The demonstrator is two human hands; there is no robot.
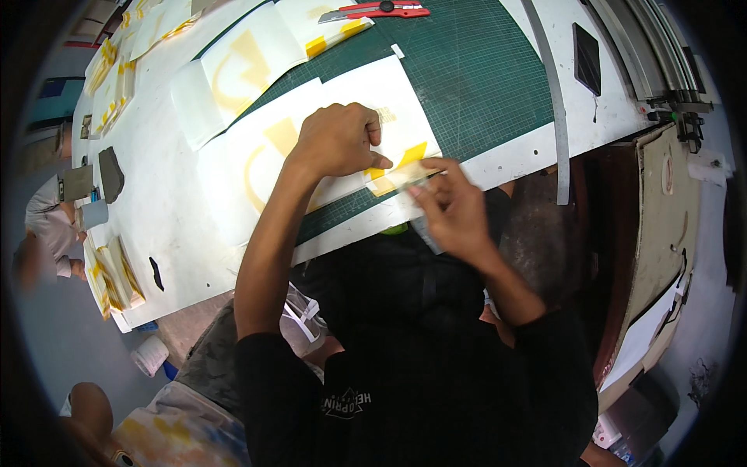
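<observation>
A white sheet [393, 82] with pale yellow print and a bright yellow band lies along the near edge of a green cutting mat [482, 70]. My left hand [336, 142] rests on it with curled fingers; its thumb touches the sheet beside the yellow band, and nothing shows in its grip. To the right, my right hand [455, 204] pinches a pale, partly see-through flap [416, 173] at the sheet's near right corner. Motion blurs its fingertips a little. Whether the flap is a film or part of the sheet, I cannot tell.
A second printed sheet [253, 58] lies beyond. A red utility knife [377, 11] sits on the mat's far side. A metal ruler [554, 86] and a dark phone-like slab [587, 58] lie right. Folded printed pieces [113, 272] stand at left, near another person [54, 222].
</observation>
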